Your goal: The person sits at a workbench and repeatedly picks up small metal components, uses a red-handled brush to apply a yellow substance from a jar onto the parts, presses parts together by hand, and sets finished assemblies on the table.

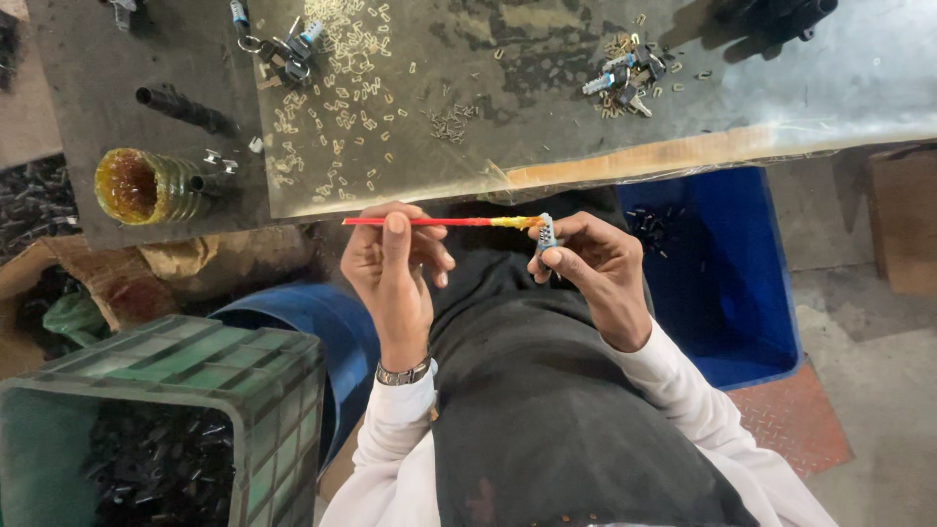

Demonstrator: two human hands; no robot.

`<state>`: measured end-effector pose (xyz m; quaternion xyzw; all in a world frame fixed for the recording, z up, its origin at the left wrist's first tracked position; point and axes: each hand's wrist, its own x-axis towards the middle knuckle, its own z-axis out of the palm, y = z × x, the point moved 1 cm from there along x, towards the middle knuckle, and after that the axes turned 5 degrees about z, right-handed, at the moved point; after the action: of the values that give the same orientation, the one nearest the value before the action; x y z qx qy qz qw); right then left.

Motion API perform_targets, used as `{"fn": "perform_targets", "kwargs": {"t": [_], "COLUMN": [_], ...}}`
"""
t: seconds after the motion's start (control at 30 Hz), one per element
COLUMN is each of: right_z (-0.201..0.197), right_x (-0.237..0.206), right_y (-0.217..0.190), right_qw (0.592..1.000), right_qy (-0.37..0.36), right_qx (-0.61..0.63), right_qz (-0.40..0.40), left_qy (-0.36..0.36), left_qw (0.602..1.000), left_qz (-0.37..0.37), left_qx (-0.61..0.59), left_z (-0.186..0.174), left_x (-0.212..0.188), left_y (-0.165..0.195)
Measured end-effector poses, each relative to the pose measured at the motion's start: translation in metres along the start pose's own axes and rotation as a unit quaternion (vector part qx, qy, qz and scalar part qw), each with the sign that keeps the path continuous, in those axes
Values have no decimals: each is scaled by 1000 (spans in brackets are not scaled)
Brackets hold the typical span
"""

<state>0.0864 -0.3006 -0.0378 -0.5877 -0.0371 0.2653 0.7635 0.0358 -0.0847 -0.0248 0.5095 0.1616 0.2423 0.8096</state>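
Small metal lock part [546,234] pinched steady in right hand [595,273], red stick [429,222] gripped by left hand [390,268], yellow-smeared tip touching it lightly.

Just above the fingers, a worn counter [586,146] is carrying scattered small brass pieces [342,107] and two clusters of lock parts [625,78]. Up and left of the fingers, an amber jar [146,185] is lying on its side. A green crate [166,429] is sitting below left, a blue bin [722,283] to the right.
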Motion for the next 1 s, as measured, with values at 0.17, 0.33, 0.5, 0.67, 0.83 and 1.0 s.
{"fn": "perform_targets", "kwargs": {"t": [0.17,0.33,0.5,0.67,0.83,1.0], "right_z": [-1,1,2,0,-52,-115], "right_x": [2,3,6,-4,-9,8], "right_y": [4,7,11,14,50,102], "right_qw": [1000,999,999,995,971,904], "right_qy": [-7,-5,19,34,161,221], "right_qx": [6,23,19,-96,-179,-366], "right_qz": [5,36,33,14,11,-1], "left_qy": [7,11,53,182,338,295], "left_qw": [1000,1000,997,970,813,793], "left_qz": [3,-4,44,159,389,343], "left_qx": [-28,-12,-39,30,271,407], "left_z": [-6,-7,-22,-89,-190,-231], "left_x": [-1,1,9,26,47,82], "left_y": [-1,-3,12,55,115,117]}}
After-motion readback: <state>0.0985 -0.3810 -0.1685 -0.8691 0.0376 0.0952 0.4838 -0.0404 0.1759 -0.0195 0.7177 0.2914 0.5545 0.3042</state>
